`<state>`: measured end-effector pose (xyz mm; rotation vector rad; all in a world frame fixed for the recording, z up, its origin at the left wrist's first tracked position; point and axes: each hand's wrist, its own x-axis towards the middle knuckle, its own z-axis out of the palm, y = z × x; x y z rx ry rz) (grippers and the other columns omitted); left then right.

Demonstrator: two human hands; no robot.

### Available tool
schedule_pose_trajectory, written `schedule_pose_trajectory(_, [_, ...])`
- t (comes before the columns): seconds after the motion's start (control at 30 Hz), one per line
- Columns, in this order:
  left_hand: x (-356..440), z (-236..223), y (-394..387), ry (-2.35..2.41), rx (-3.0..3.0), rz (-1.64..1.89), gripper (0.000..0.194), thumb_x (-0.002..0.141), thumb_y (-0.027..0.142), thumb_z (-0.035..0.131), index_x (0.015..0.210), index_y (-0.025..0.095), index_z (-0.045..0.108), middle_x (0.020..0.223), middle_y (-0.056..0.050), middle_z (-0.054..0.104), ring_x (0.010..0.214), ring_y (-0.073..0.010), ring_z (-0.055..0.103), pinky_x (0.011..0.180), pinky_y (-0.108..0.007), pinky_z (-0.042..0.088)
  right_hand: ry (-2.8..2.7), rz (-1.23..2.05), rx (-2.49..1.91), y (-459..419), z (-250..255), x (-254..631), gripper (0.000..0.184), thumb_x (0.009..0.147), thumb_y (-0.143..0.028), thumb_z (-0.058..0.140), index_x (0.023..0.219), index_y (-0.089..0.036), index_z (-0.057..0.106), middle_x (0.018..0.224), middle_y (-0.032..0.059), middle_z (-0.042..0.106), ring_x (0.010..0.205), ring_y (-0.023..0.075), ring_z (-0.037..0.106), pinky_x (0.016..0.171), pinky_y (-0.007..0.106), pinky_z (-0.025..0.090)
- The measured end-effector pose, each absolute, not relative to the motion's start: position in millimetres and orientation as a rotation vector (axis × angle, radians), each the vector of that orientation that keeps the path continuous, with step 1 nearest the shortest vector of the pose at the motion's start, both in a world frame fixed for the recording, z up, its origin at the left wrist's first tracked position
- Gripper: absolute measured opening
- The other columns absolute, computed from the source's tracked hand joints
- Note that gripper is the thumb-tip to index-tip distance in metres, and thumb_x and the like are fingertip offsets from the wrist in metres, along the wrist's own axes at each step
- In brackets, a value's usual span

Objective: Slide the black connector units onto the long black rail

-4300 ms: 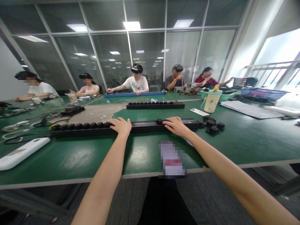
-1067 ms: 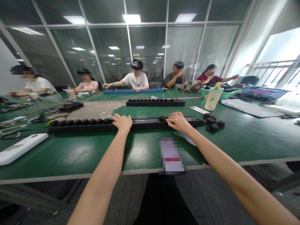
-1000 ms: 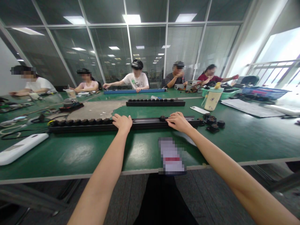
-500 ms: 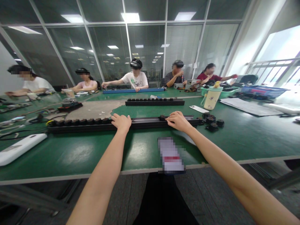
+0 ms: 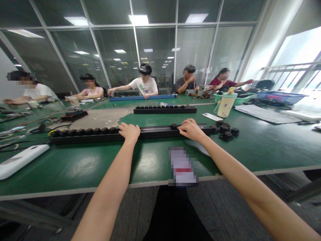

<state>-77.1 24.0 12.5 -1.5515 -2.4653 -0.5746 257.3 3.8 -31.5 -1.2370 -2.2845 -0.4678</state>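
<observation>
On the workbench (image 5: 75, 164), left hand (image 5: 129, 132) and right hand (image 5: 191, 130) lie open on a black, seemingly knobbed rail (image 5: 155, 132).

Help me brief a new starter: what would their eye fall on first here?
The bare hands come first: the left hand and right hand rest on a long black rail lined with knobs, on the near side of a green workbench. Straight ahead, a person in a white T-shirt sits at the bench's far side, before a glass partition. To the right stands a cream bottle.
</observation>
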Motion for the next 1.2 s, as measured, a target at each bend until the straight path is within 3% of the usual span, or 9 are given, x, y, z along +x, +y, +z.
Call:
schedule_pose_trajectory(0.37, [-74.6, 15.2, 21.1, -2.479, -1.552, -0.554, 0.056, 0.102, 0.044, 0.049, 0.133, 0.004, 0.074, 0.155, -0.029, 0.048, 0.144, -0.0421, 0.043, 0.114, -0.051, 0.046, -2.320, -0.524, -1.254, 3.1, -30.7, 256.2, 0.031, 0.105, -0.029, 0.054, 0.108, -0.023, 0.085, 0.107, 0.0097, 0.082, 0.117, 0.0262, 0.063, 0.121, 0.052, 0.028])
schedule_pose_trajectory(0.6, [-74.4, 16.0, 21.6, -2.484, -1.557, -0.559, 0.057, 0.102, 0.044, 0.050, 0.134, 0.003, 0.073, 0.156, -0.029, 0.048, 0.145, -0.0426, 0.043, 0.115, -0.051, 0.046, -2.336, -0.565, -1.245, 1.6, -29.0, 255.6, 0.034, 0.105, -0.029, 0.052, 0.100, -0.025, 0.085, 0.103, 0.0089, 0.082, 0.115, 0.0269, 0.062, 0.122, 0.054, 0.027])
schedule_pose_trajectory(1.2, [-75.4, 13.4, 22.9, -2.461, -1.556, -0.567, 0.056, 0.101, 0.043, 0.050, 0.133, 0.003, 0.073, 0.156, -0.030, 0.048, 0.144, -0.0436, 0.044, 0.114, -0.053, 0.046, -2.335, -0.603, -1.252, 0.1, -27.0, 255.3, 0.032, 0.103, -0.027, 0.055, 0.096, -0.024, 0.085, 0.101, 0.0092, 0.082, 0.114, 0.0272, 0.065, 0.122, 0.054, 0.030])
